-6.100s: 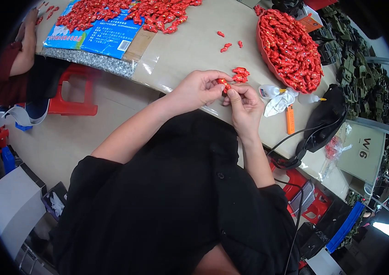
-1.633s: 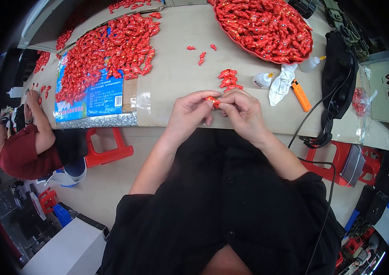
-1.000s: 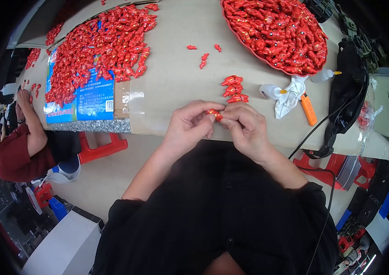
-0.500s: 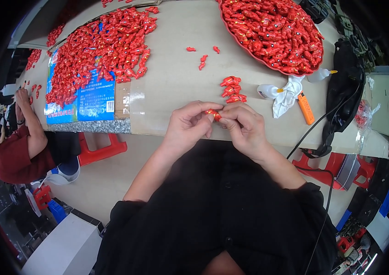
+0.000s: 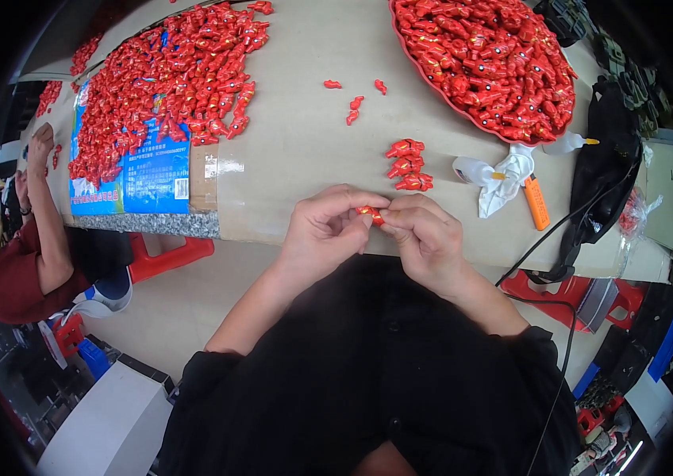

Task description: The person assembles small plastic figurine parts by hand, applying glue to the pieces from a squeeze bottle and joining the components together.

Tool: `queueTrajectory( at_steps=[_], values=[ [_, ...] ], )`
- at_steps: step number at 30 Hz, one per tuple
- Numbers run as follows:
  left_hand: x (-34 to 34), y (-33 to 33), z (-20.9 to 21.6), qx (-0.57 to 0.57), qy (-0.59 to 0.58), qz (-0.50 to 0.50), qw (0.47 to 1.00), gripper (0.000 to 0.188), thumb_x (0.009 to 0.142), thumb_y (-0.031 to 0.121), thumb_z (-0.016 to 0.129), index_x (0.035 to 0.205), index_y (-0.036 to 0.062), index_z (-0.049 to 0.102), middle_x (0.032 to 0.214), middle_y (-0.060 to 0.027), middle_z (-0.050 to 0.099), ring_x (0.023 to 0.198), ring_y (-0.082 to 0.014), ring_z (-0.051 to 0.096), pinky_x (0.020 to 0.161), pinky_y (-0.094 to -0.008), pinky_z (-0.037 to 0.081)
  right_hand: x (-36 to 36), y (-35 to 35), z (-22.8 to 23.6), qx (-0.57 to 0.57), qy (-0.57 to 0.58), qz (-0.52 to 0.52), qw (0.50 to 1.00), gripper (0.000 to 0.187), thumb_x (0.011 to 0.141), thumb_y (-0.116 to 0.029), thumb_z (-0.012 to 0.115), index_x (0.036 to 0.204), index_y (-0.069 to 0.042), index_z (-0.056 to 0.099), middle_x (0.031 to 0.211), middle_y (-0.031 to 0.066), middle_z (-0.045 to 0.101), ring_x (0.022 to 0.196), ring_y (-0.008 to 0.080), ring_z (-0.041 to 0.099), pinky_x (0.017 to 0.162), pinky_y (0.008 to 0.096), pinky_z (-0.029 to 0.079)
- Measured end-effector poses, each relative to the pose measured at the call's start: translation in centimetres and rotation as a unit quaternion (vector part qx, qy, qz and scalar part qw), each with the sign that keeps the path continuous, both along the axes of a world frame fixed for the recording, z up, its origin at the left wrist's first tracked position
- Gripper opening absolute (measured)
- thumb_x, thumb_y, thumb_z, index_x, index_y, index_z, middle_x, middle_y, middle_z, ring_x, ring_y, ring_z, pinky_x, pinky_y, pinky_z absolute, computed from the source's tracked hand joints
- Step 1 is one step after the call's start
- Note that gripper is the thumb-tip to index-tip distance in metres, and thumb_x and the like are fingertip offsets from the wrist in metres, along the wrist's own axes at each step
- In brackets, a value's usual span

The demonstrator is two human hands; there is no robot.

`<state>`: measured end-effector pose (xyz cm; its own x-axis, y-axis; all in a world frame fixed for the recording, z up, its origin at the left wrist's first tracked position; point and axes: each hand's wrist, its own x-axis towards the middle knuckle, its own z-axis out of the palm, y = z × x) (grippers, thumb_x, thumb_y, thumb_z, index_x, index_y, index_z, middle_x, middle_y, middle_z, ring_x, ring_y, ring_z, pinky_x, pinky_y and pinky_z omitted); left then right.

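Note:
Close to the table's front edge, my left hand (image 5: 328, 226) and my right hand (image 5: 425, 234) meet around a small red plastic figure (image 5: 370, 213) with yellow marks. Thumb and fingertips of each hand pinch it from either side, hiding much of it. Just beyond my right hand, several similar red figures (image 5: 408, 165) lie in a short stack-like row. Farther up the table a few loose red pieces (image 5: 354, 109) are scattered. A large red basin (image 5: 479, 131) heaped with more of these figures stands at the far right.
Many red figures (image 5: 170, 79) cover a blue printed cardboard sheet (image 5: 154, 178) at left. Right of my hands are white squeeze bottles (image 5: 473, 170), a white cloth (image 5: 503, 186), an orange-handled tool (image 5: 536, 202) and a black cable (image 5: 539, 242). A co-worker (image 5: 35, 262) sits at far left.
The whole view has shifted slightly, so the table things appear a little lower. My hands keep pinching the red figure. At the left, the co-worker's hand has risen.

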<state>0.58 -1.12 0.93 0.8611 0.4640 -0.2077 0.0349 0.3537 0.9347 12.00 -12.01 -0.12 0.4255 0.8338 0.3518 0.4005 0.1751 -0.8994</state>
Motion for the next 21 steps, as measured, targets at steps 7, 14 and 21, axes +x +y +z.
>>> queueTrajectory(
  at_steps=[7, 14, 21],
  values=[
    [0.01, -0.01, 0.06, 0.027, 0.013, 0.003, 1.000, 0.025, 0.074, -0.009, 0.050, 0.093, 0.0024, 0.061, 0.079, -0.0005, 0.050, 0.062, -0.0016, 0.045, 0.054, -0.0150, 0.036, 0.08, -0.02, -0.01, -0.009, -0.016, 0.001, 1.000, 0.015, 0.067, 0.010, 0.057, 0.079, 0.002, 0.054, 0.075, 0.0128, 0.055, 0.067, 0.0248, 0.056, 0.058, 0.0291, 0.047],
    [0.11, -0.15, -0.03, 0.032, 0.008, 0.007, 0.999, 0.024, 0.075, -0.009, 0.049, 0.094, 0.0018, 0.060, 0.079, -0.0010, 0.050, 0.062, -0.0023, 0.046, 0.054, -0.0155, 0.037, 0.09, -0.01, -0.05, -0.008, -0.016, 0.001, 1.000, 0.014, 0.068, 0.009, 0.057, 0.079, 0.002, 0.054, 0.074, 0.0127, 0.055, 0.066, 0.0243, 0.056, 0.058, 0.0289, 0.046],
    [0.12, -0.18, -0.22, 0.012, -0.016, 0.004, 1.000, 0.024, 0.080, -0.002, 0.047, 0.103, -0.0002, 0.055, 0.079, -0.0027, 0.051, 0.055, -0.0053, 0.048, 0.049, -0.0180, 0.041, 0.12, 0.15, 0.33, -0.022, 0.039, -0.012, 0.999, 0.007, 0.072, 0.006, 0.055, 0.078, 0.002, 0.055, 0.074, 0.0109, 0.055, 0.065, 0.0201, 0.055, 0.056, 0.0263, 0.044]
  ],
)
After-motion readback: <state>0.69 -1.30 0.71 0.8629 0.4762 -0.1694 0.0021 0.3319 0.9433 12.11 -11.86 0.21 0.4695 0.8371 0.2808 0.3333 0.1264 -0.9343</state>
